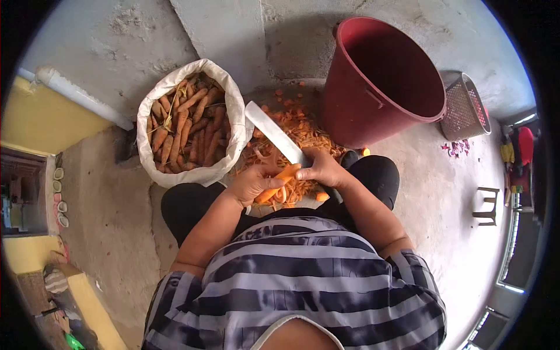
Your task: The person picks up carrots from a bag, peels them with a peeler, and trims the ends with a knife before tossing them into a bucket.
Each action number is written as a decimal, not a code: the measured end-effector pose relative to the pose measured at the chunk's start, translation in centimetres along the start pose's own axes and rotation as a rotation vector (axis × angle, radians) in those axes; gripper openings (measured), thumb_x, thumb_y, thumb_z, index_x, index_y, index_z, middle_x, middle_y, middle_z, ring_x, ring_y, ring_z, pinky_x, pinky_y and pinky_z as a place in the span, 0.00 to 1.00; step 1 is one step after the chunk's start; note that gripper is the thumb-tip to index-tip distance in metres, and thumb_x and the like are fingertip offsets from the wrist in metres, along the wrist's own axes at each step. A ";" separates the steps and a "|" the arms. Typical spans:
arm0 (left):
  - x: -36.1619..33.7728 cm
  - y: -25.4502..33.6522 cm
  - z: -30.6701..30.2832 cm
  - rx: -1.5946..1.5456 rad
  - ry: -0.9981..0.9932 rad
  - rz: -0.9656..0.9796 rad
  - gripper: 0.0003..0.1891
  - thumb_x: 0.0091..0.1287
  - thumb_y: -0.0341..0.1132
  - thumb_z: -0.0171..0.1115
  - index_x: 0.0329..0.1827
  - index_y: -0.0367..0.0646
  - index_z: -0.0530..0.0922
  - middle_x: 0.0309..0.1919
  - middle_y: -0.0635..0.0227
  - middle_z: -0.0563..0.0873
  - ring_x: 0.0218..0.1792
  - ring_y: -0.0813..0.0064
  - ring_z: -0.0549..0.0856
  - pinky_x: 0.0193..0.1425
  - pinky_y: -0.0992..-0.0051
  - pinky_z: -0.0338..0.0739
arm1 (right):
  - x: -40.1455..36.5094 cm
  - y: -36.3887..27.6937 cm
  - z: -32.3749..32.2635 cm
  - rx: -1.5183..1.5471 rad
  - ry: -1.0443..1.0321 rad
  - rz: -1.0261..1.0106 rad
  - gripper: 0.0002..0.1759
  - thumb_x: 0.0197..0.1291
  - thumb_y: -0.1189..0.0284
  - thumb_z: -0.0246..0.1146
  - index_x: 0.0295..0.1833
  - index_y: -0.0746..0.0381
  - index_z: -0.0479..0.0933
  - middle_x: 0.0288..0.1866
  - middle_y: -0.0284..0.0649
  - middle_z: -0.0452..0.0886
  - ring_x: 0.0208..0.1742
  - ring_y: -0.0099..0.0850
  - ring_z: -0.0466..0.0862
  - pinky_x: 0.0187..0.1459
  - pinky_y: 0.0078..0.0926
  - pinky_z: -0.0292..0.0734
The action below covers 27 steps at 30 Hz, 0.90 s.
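Note:
A peeled-looking orange carrot [287, 174] is gripped in my left hand [252, 185], slanting up to the right above my lap. My right hand [322, 167] is closed around the handle of a wide-bladed knife [273, 134], its blade pointing up and left. The right thumb rests against the carrot's upper end. Beneath both hands lies a heap of carrot peelings [303, 137] with cut carrot pieces at its edges. My fingers hide most of the knife handle and part of the carrot.
To the left stands a white sack [233, 116] full of unpeeled carrots [189, 125]. A large dark red bucket [356, 99] is at the upper right, a perforated basket [464, 111] beyond it. A small stool [487, 206] stands far right. Slippers [60, 207] line the left doorway.

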<state>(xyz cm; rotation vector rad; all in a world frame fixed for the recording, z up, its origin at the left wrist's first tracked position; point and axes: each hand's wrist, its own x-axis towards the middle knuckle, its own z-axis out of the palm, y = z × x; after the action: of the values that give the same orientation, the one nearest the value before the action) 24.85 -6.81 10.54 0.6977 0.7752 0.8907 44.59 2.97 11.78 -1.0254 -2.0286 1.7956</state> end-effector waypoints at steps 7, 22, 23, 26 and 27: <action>0.6 0.4 -0.9 0.030 -0.039 0.008 0.18 0.57 0.32 0.64 0.47 0.30 0.75 0.32 0.66 0.81 0.29 0.79 0.80 0.35 0.82 0.74 | 1.1 1.1 0.9 0.036 -0.133 0.014 0.37 0.43 0.43 0.64 0.41 0.70 0.76 0.29 0.42 0.78 0.33 0.30 0.77 0.36 0.26 0.71; 3.4 -0.2 -1.5 -0.197 0.450 -0.085 0.17 0.66 0.46 0.49 0.40 0.38 0.71 0.22 0.66 0.76 0.17 0.73 0.78 0.21 0.76 0.74 | 0.3 1.4 2.7 -0.461 0.304 -0.054 0.45 0.26 0.38 0.70 0.36 0.70 0.71 0.22 0.50 0.77 0.26 0.40 0.81 0.29 0.33 0.75; 3.9 -0.8 -1.7 -0.303 0.422 -0.030 0.17 0.67 0.48 0.45 0.40 0.41 0.70 0.20 0.65 0.75 0.15 0.72 0.76 0.20 0.77 0.73 | 0.0 0.9 3.2 -0.541 0.319 -0.104 0.45 0.24 0.40 0.72 0.36 0.70 0.71 0.21 0.47 0.76 0.25 0.39 0.81 0.28 0.32 0.75; 3.9 0.1 0.4 -0.469 0.496 0.014 0.13 0.64 0.40 0.51 0.41 0.39 0.71 0.28 0.64 0.78 0.23 0.70 0.80 0.21 0.73 0.76 | -0.4 -0.9 4.3 -0.673 0.384 -0.197 0.42 0.19 0.44 0.75 0.34 0.67 0.70 0.19 0.45 0.75 0.23 0.40 0.80 0.27 0.33 0.75; 3.8 0.2 0.6 -0.427 0.505 0.034 0.13 0.64 0.41 0.49 0.41 0.39 0.71 0.32 0.63 0.79 0.30 0.70 0.81 0.28 0.72 0.78 | -0.3 -1.1 4.6 -0.705 0.414 -0.211 0.41 0.20 0.44 0.75 0.32 0.66 0.70 0.19 0.44 0.75 0.22 0.40 0.80 0.26 0.33 0.75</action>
<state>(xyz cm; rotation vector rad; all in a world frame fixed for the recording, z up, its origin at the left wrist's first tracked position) 26.78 -3.51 9.93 0.1033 0.9759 1.2378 41.67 -0.74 11.89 -1.1628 -2.4010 0.6736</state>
